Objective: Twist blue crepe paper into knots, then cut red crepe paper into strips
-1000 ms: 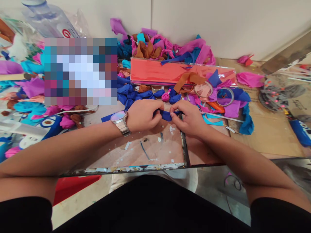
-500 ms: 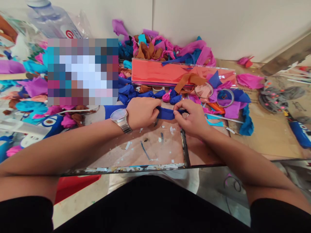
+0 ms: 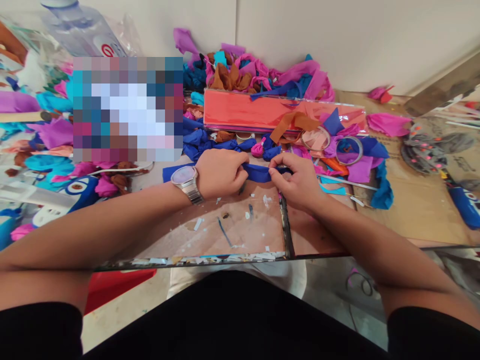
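A dark blue strip (image 3: 258, 173), which looks like crepe paper or thin cloth, stretches between my hands just above the table. My left hand (image 3: 221, 172), with a metal watch (image 3: 184, 179) at its wrist, is closed on the strip, and the strip's loose end shows left of the watch. At the strip's right end my right hand (image 3: 294, 177) pinches it between thumb and fingers. Behind my hands lie several twisted blue pieces (image 3: 225, 146) and a small pink piece (image 3: 258, 148).
A clear packet of red sheets (image 3: 243, 110) lies behind, with a coloured heap (image 3: 270, 75) against the wall. Two tape rolls (image 3: 348, 150) lie at right, on scraps beside cardboard (image 3: 416, 210). A plastic bottle (image 3: 84, 32) stands back left. Small scraps litter the table (image 3: 210, 240).
Both hands stay in nearly the same place on the blue strip. The right fingers and the stretch of strip between the hands have shifted very slightly.
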`<state>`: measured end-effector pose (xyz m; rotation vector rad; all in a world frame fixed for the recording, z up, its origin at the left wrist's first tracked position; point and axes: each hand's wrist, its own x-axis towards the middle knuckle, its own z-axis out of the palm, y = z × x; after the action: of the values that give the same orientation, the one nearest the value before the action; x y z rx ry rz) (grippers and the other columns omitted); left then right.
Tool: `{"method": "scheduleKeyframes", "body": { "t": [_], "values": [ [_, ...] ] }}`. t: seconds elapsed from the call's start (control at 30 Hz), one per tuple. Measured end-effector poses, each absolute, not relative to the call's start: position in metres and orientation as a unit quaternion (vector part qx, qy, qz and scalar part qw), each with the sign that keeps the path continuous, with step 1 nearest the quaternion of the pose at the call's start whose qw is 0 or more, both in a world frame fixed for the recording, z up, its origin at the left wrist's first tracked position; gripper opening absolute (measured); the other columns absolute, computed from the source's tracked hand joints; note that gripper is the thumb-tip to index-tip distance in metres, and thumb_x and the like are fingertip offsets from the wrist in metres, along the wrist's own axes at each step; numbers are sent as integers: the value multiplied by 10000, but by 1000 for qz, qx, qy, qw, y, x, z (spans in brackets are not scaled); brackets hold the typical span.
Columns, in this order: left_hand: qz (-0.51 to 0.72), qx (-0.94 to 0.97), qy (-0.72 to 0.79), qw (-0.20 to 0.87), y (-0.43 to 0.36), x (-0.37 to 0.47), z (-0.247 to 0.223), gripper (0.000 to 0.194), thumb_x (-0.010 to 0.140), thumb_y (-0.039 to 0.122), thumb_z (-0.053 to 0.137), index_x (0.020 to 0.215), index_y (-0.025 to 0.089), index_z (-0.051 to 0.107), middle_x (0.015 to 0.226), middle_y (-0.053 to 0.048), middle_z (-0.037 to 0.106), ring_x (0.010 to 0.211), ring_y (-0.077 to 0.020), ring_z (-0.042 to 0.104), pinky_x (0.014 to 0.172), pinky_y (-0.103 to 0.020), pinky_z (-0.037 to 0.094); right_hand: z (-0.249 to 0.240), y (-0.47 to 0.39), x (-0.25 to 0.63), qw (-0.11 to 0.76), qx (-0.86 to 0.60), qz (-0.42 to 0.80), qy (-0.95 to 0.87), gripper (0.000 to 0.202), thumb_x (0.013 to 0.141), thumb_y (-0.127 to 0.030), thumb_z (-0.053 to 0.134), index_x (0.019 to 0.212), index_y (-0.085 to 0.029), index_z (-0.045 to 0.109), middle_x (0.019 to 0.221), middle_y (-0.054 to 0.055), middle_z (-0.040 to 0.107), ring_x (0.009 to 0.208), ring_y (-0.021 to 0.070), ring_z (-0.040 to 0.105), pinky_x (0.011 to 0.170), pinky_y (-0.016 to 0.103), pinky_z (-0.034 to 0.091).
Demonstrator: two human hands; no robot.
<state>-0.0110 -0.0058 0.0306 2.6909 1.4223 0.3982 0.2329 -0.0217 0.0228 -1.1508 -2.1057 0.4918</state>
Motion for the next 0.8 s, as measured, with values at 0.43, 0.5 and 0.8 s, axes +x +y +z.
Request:
{"method": "scheduleKeyframes", "body": {
  "t": [0.43,0.5,0.8],
  "values": [
    [131,880,454,41,-8,-10,34,241,940,290,496,922,203,719,832,-77,760,712,-237,666,604,-355,327,24,-22,233,326,-437,178,-819,72,924,-278,622,873,-231,638,841,39,721,774,223,635,744,384,459],
    [124,875,467,29,-7,-10,34,237,932,289,501,916,201,720,841,-84,765,716,-241,668,605,-352,328,24,-21,234,332,-441,176,-815,72,922,-278,628,870,-230,639,843,36,726,769,221,636,736,382,456],
    [158,915,352,116,-13,-9,31,289,1001,340,456,973,212,713,897,-51,772,779,-211,685,646,-341,373,18,-24,231,300,-369,176,-862,49,961,-251,630,951,-226,670,902,40,749,833,217,648,786,377,458]
  ]
}}
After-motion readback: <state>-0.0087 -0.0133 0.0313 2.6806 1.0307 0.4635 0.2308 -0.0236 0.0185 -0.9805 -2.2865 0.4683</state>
